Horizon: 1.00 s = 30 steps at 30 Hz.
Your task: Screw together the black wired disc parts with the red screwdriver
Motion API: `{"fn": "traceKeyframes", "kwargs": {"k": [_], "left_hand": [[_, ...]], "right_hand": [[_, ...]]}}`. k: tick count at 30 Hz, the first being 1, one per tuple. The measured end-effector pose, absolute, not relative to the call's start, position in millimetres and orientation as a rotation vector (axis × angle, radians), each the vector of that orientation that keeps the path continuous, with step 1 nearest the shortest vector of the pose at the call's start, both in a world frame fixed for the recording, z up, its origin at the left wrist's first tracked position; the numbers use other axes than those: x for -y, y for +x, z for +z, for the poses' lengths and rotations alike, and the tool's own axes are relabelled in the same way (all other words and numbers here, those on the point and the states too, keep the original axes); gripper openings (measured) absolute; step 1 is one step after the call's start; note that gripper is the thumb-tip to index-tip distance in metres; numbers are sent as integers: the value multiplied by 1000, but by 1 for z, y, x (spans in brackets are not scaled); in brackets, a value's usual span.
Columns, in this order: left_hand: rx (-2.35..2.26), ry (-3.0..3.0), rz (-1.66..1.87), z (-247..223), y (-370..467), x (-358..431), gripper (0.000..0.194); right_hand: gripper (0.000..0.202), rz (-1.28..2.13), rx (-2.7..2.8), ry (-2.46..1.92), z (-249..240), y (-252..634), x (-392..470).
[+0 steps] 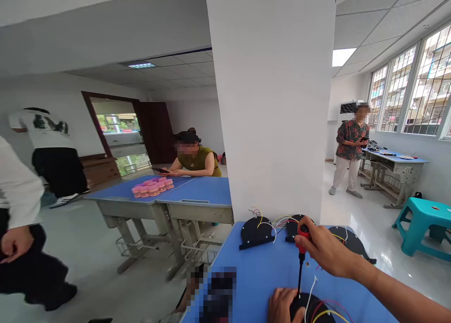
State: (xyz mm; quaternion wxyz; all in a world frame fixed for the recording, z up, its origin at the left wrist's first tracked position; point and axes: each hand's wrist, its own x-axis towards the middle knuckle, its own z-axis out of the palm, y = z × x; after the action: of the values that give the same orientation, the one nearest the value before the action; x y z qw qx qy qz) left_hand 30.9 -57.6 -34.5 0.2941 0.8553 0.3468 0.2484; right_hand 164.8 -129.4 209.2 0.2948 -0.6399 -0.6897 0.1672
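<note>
My right hand point(326, 248) is closed round the red and black handle of a screwdriver point(302, 257). The screwdriver stands nearly upright, its tip at the edge of a black half-round part point(313, 309) at the bottom of the view. My left hand point(283, 305) holds that part down on the blue table point(260, 271), fingers at its left edge. White, yellow and red wires point(310, 292) rise from it. Farther back on the table lie more black half-round parts with wires, one at the left point(257, 231), one in the middle point(291, 229) and one at the right point(348, 240).
A white pillar point(275, 102) stands behind the table. A pixelated dark object point(220, 295) lies at the table's left edge. Pink pieces point(153, 187) are on another desk, where a person point(197, 161) leans. Others stand left and far right. A teal stool point(423, 224) is at right.
</note>
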Motion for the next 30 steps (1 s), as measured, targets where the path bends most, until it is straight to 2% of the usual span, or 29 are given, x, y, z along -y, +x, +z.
{"fn": "traceKeyframes", "kwargs": {"k": [4,9,14,22,24,27,30], "left_hand": [[-917,2253,678,-36,30,58,40],[-901,2253,711,-40,30,58,33],[-917,2249,715,-38,30,61,36],[-886,2261,770,-41,29,60,34],[-892,2243,754,-41,29,60,35],[-900,2226,745,-41,30,60,36],[-904,2226,751,-43,31,59,39]], "right_hand": [[11,424,1835,-1744,211,166,128],[10,464,1845,-1721,211,169,127],[10,424,1908,-1708,214,168,127],[4,9,2178,-2026,221,142,134],[10,-105,2191,-2146,224,141,130],[18,-62,2294,-2081,234,147,121],[14,99,2528,-1828,249,159,114]]}}
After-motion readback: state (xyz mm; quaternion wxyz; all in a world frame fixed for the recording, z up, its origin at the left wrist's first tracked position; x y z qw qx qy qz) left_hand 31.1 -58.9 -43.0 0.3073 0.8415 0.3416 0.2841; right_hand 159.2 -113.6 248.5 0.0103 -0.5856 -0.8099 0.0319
